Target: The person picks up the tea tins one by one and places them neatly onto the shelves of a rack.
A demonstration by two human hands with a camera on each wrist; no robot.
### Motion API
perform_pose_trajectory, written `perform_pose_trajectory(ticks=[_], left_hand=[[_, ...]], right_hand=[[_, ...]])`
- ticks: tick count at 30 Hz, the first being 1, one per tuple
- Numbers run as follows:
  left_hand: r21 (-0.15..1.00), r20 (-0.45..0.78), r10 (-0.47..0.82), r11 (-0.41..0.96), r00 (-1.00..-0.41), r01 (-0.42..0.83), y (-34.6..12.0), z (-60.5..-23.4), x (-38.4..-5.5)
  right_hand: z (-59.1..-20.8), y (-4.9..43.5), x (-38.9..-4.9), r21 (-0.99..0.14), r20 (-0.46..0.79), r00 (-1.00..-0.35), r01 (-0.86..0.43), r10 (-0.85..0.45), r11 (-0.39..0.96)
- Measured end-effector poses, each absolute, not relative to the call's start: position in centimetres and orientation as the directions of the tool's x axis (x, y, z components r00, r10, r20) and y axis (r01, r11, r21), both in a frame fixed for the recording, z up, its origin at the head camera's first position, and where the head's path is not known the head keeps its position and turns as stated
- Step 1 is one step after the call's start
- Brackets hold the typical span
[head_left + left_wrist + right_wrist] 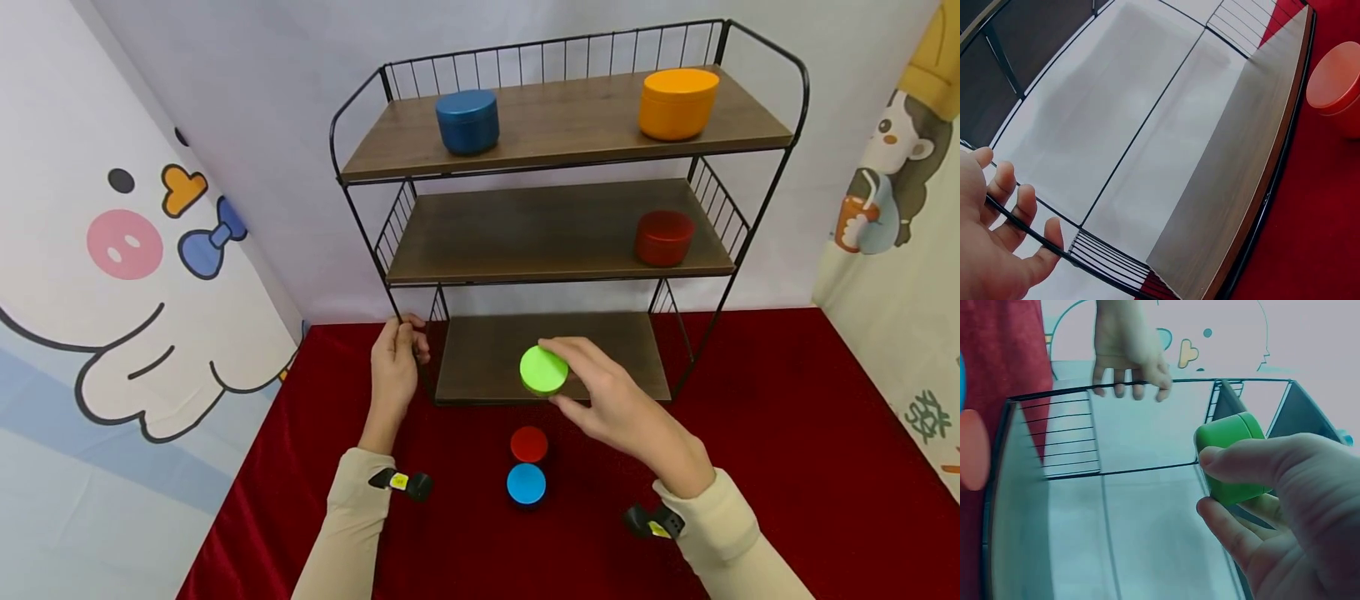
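My right hand [618, 404] holds a small round green tin [543, 370] between thumb and fingers, in front of the bottom board of a black wire shelf rack [540, 229]. The right wrist view shows the green tin's side, tilted, with the thumb across it. At the rack's left side, my left hand [395, 358] holds the thin black post [1029, 231], its fingers curled around it in the left wrist view. On the red cloth below the rack stand a red tin [528, 444] and, just nearer, a light blue tin [527, 484].
The top board carries a dark blue tin [468, 122] at left and an orange tin [678, 104] at right. A dark red tin [664, 237] stands at the middle board's right end. Red cloth [787, 433] covers the table; printed cartoon curtains [247, 350] hang on both sides.
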State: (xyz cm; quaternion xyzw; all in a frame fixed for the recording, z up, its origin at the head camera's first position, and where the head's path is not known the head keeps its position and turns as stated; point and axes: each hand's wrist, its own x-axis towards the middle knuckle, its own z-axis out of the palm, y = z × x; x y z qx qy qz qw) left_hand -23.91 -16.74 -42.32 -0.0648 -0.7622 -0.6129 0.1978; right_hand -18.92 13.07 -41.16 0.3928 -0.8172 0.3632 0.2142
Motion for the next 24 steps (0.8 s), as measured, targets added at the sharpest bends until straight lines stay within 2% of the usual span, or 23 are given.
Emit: perform_pose_trajectory(ticks=[10, 24], left_hand=[[0.903, 0.406, -0.175, 0.227, -0.897, 0.365, -17.3, -45.1, -25.7], [0.913, 0.402, -0.172, 0.148, -0.899, 0.38, -17.1, -45.6, -25.6]], right_hand=[[-38.2, 12.3, -20.4, -0.384, 0.7, -0.528, -0.846, -0.481, 0.371], [-35.3, 11.4, -21.6, -0.343, 0.734, -0.483, -0.87, -0.477, 0.354]])
